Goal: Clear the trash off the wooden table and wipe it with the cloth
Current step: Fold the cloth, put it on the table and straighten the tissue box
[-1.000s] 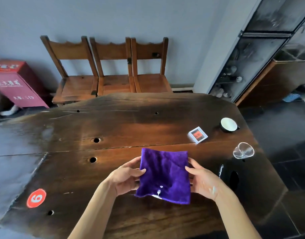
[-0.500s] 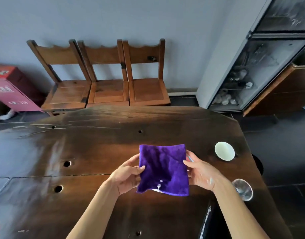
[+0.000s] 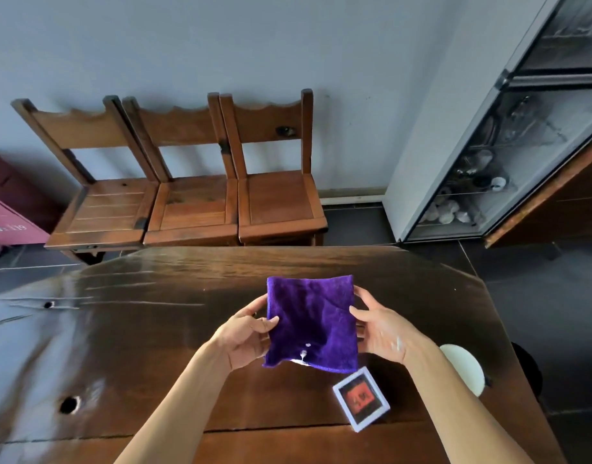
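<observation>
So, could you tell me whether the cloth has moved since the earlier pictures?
Yes. The cloth has moved toward the chairs: it was nearer the person than the card, now it is beyond it.

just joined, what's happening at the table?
A person holds a folded purple cloth above the wooden table, the left hand pinching its left edge and the right hand its right edge. It isn't on the wood yet. A small white-edged box and a white dish sit on the table by the right arm.
</observation>
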Action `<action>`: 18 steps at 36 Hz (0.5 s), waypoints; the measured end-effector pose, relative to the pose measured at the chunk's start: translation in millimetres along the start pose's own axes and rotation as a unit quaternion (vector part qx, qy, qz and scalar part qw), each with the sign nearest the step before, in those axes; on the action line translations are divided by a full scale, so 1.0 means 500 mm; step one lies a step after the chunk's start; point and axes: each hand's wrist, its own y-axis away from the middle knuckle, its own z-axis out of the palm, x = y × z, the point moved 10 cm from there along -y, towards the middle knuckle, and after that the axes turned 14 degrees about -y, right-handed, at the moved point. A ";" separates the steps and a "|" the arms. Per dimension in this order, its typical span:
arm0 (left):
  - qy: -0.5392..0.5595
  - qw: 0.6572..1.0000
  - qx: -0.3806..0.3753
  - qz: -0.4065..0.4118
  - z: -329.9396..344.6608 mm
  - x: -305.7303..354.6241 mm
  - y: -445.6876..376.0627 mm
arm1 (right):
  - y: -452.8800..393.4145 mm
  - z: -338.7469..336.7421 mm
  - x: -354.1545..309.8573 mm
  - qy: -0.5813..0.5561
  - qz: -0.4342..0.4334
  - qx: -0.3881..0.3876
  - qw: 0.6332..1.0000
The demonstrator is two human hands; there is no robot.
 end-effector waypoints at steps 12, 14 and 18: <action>-0.003 1.000 -0.010 -0.011 -0.042 0.066 -0.281 | -0.252 -0.091 -0.104 0.061 -0.004 0.044 0.997; -0.002 1.000 -0.001 -0.016 -0.054 0.061 -0.312 | -0.283 -0.102 -0.109 0.073 -0.002 0.049 0.996; 0.003 0.999 0.020 -0.025 -0.079 0.045 -0.368 | -0.343 -0.124 -0.108 0.086 0.004 0.066 0.994</action>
